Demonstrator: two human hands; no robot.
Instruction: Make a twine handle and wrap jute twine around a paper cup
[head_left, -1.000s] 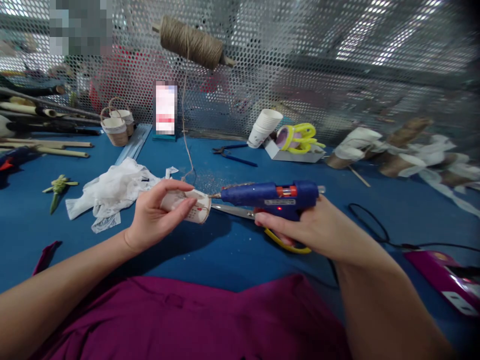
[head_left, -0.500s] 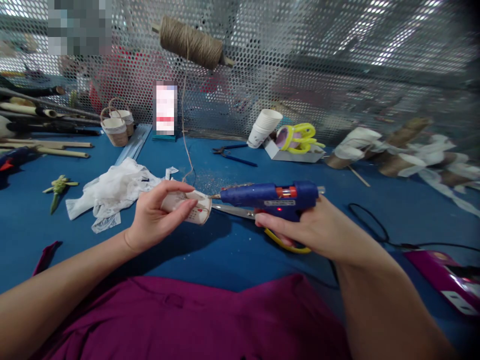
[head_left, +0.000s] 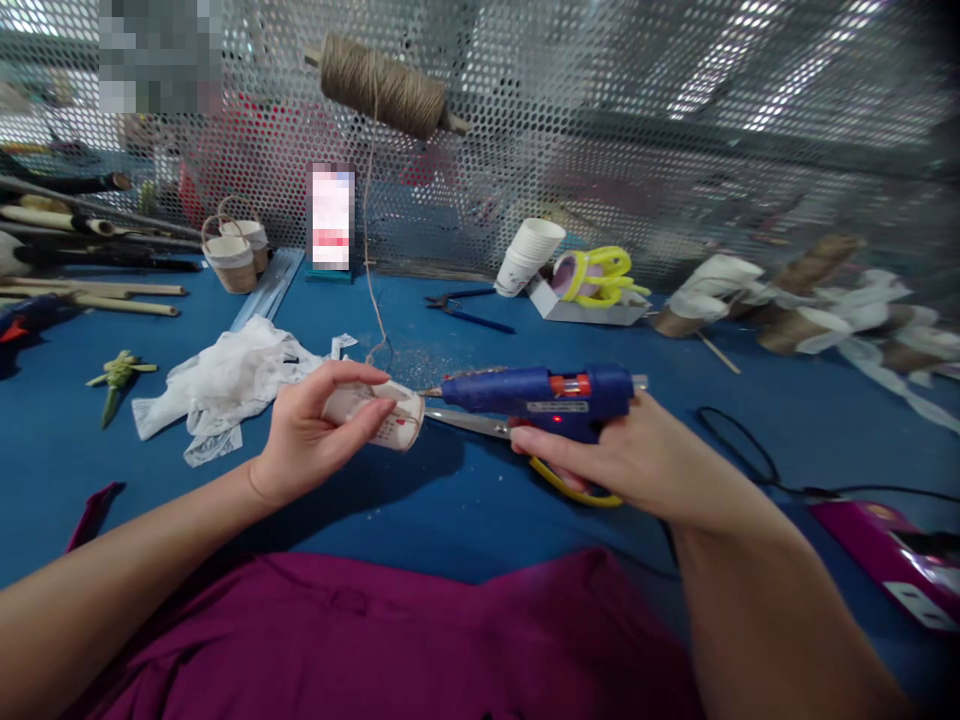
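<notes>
Left hand [head_left: 313,435] grasping one printed cup [head_left: 399,418], held toward the right hand [head_left: 637,450], which grasps one glue gun [head_left: 499,388] and one pair of scissors [head_left: 476,424]; beyond the left hand, two handled pots [head_left: 231,268].

Illumination moderate to dim, cool in tone; brightest streaks show through the perforated panel [head_left: 637,180] at upper right, and a soft dark shadow lies on the blue tabletop [head_left: 465,540] below the left hand [head_left: 319,430] and paper cup [head_left: 397,425]. Red lamp [head_left: 557,419] glows on the glue gun [head_left: 499,388]; glossy highlights on the purple device [head_left: 862,520] at right. Centre fairly sharp, wrapped rolls [head_left: 793,328] smeared, wide-angle stretch toward the edges, upper-right corner near black, phone screen [head_left: 331,210] pixelated.
</notes>
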